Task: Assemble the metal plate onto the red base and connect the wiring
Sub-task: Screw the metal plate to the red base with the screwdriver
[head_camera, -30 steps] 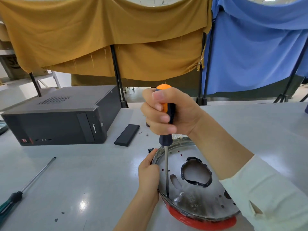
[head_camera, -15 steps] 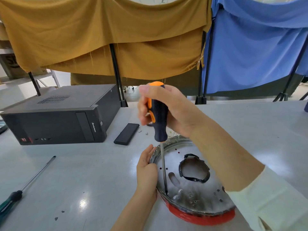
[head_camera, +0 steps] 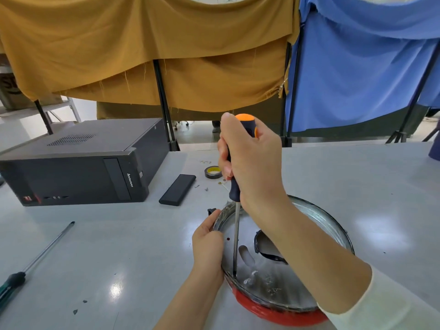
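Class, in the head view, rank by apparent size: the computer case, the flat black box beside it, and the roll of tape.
1. computer case
2. flat black box
3. roll of tape, partly hidden behind the right hand

A pale grey bench (head_camera: 357,177) carried everything. A black computer case (head_camera: 78,163) lay at ten o'clock, a flat black box (head_camera: 177,189) just beside it, a tape roll (head_camera: 212,172) and small screws (head_camera: 206,188) toward twelve. A long screwdriver (head_camera: 35,258) lay at eight o'clock. The red base (head_camera: 281,313) sat at five o'clock.
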